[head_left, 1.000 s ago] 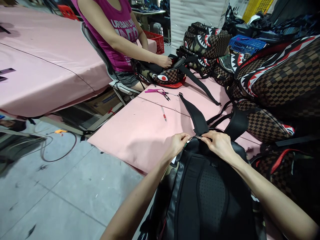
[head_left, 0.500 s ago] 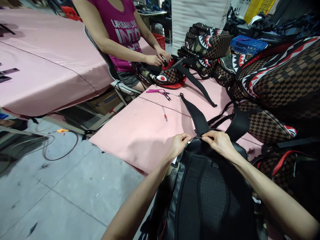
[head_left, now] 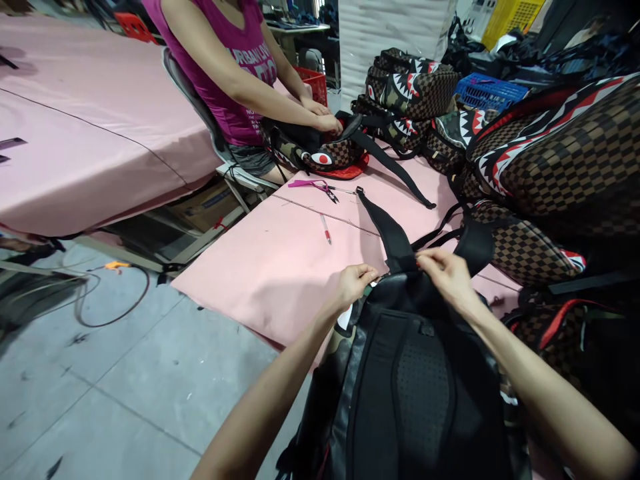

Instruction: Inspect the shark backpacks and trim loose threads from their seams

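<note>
A black backpack (head_left: 425, 373) lies in front of me with its padded back panel facing up. My left hand (head_left: 354, 283) pinches the far left edge of the backpack, beside a white label (head_left: 345, 317). Further right along the same edge, my right hand (head_left: 446, 270) has thumb and fingertips together; what exactly sits between them is too small to make out. Between the two hands a black shoulder strap (head_left: 393, 233) reaches away over the pink tabletop (head_left: 240, 280), ending in a buckle. A second padded strap (head_left: 475, 247) bends up right of my right hand.
Thread snips (head_left: 320, 189) and a red-and-white pen (head_left: 326, 230) lie on the table. Across from me, a co-worker's hands (head_left: 325, 120) work in another backpack (head_left: 335, 157). Checkered backpacks (head_left: 565, 153) are piled at the right, before a blue crate (head_left: 490, 91).
My right hand has shifted right along the backpack's edge, away from my left hand, which keeps its pinch. The co-worker's hands have moved deeper into the other backpack.
</note>
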A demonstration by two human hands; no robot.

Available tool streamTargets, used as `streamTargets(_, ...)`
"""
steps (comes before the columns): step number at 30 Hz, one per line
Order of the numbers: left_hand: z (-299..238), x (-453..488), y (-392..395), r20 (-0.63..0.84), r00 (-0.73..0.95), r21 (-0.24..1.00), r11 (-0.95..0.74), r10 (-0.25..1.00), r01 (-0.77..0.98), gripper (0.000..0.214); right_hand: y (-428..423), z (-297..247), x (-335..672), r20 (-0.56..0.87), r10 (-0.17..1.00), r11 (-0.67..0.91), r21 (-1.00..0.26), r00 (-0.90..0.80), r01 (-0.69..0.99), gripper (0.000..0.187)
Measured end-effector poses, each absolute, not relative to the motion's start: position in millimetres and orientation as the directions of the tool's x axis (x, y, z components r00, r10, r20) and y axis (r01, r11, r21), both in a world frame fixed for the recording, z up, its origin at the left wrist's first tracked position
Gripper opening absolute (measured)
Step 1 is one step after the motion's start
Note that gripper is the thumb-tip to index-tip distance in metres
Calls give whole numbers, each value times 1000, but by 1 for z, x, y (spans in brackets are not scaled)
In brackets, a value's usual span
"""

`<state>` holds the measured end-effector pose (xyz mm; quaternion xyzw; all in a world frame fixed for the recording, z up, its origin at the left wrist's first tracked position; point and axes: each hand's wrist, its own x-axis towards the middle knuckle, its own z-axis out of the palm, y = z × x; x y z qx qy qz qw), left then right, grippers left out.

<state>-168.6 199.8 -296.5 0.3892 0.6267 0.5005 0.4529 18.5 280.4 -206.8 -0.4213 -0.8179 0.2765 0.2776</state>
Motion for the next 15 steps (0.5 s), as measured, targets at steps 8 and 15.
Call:
streamTargets(8,-261,-166,268,-342,-195,794,171,919,-584,34,343,-195,90,49,946,61,-998,322,-28,14)
streamTargets(15,-198,-133,245,-154,-254,877,13,955,-481,28,312,-181,86,-151,987,-158,-883,-52,-442,27)
